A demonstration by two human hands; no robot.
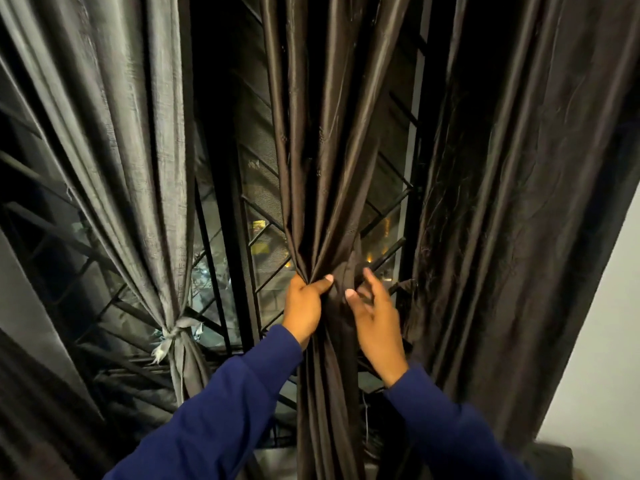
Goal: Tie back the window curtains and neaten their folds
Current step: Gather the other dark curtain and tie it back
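Observation:
A dark brown satin curtain (325, 140) hangs in the middle of the window, bunched into a narrow waist. My left hand (304, 306) grips that bunch from the left, thumb across the front. My right hand (372, 318) is beside it on the right with fingers spread and relaxed, touching a dark strip of fabric (349, 268) that runs down over the gathered part. A grey curtain (138, 150) on the left is gathered and knotted with a pale tie (173, 336). Another dark curtain (512, 202) hangs loose on the right.
Behind the curtains is a window with a black metal grille (225, 271) of slanted bars; city lights show through the glass. A white wall (602, 323) stands at the right edge, with a dark object (550, 459) low at the corner.

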